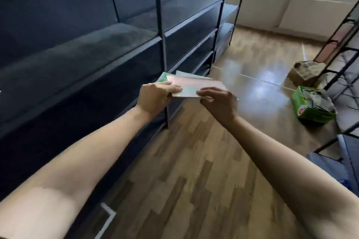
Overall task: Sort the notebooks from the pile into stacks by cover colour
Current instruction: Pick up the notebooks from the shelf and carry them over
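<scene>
Pinching notebooks [196, 84] between left hand [155, 99] and right hand [219, 104].
Green box [299, 101] right of them holds crumpled paper [316, 99]; label [302, 111] unreadable.

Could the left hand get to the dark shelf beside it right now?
Probably yes. The dark shelf lies just beside the left hand with nothing between them, though that hand and the right hand both grip the notebooks.

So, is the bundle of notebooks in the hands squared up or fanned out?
Fanned out: a green notebook and a pale notebook poke out from under the pink notebook on top.
</scene>
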The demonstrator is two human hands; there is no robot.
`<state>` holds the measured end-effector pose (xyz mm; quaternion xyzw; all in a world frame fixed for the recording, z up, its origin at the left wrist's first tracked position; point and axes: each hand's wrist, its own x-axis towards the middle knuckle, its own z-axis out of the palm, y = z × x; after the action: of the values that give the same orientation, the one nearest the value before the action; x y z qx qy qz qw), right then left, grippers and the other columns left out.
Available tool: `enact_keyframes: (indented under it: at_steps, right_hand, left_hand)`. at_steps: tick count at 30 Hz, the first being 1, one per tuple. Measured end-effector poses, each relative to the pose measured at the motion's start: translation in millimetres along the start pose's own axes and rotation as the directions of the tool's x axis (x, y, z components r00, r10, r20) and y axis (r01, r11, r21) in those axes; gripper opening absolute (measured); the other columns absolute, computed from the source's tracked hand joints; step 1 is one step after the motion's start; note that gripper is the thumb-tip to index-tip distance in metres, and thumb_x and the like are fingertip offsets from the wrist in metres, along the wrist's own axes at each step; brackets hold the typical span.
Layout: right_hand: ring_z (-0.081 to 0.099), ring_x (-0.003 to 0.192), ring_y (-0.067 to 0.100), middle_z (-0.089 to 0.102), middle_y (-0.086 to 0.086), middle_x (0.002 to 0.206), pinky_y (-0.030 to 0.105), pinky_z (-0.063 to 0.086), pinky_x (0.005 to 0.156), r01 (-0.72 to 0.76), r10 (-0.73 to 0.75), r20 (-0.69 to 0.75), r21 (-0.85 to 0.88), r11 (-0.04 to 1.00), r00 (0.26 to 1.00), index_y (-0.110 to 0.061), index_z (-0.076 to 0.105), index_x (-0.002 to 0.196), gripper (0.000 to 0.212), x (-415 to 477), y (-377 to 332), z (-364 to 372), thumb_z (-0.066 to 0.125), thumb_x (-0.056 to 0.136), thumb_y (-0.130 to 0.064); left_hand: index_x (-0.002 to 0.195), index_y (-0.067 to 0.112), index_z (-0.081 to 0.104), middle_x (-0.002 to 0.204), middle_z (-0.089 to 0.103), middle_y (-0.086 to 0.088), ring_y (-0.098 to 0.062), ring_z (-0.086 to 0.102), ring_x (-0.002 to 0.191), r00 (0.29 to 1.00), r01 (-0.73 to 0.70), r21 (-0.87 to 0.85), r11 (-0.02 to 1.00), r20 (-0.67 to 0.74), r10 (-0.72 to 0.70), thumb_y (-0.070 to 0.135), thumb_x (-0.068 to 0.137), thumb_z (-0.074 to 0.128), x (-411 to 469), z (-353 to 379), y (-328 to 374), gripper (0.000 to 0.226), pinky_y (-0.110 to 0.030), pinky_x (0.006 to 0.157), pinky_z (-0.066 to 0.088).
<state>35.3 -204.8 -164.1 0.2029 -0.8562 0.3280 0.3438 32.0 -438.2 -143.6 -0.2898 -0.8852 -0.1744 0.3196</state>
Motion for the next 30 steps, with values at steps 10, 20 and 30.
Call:
enact_keyframes:
  at_steps: [10, 20, 30]
  right_hand:
    - [0.07, 0.087, 0.012, 0.075, -0.005, 0.095, 0.032, 0.057, 0.078, 0.103, -0.143, 0.143, 0.255, 0.962, 0.979, -0.023, 0.079, 0.087, 0.018, 96.5, -109.1, 144.5, 0.071, 0.072, -0.017]
    - [0.071, 0.084, 0.022, 0.075, 0.002, 0.094, 0.034, 0.057, 0.074, 0.316, -0.417, 0.2, 0.397, 0.862, 0.887, -0.016, 0.079, 0.089, 0.023, 163.1, -148.3, 254.5, 0.074, 0.067, -0.01]
    - [0.069, 0.096, 0.02, 0.074, 0.002, 0.101, 0.028, 0.051, 0.087, 0.288, -0.495, 0.298, 0.532, 0.796, 0.816, -0.014, 0.078, 0.094, 0.024, 254.9, -107.0, 335.5, 0.075, 0.07, -0.009]
  left_hand:
    - [0.097, 0.02, 0.077, 0.099, 0.074, 0.002, -0.022, 0.07, 0.097, 0.967, 0.24, 0.271, 0.932, -0.155, -0.204, 0.029, 0.086, 0.054, -53.6, -109.3, -119.0, 0.026, -0.031, 0.069, 0.058]
    - [0.101, 0.02, 0.076, 0.101, 0.074, -0.002, -0.024, 0.071, 0.091, 0.851, 0.526, 0.406, 0.748, -0.244, -0.466, 0.016, 0.079, 0.073, -81.2, -138.5, -194.8, 0.023, -0.03, 0.068, 0.055]
    - [0.151, 0.027, 0.024, 0.129, 0.055, -0.012, -0.023, 0.068, 0.096, 0.067, 0.653, -0.756, -0.04, 0.111, -0.992, 0.0, 0.095, 0.049, -43.8, -125.4, -255.8, 0.067, -0.032, 0.078, 0.059]
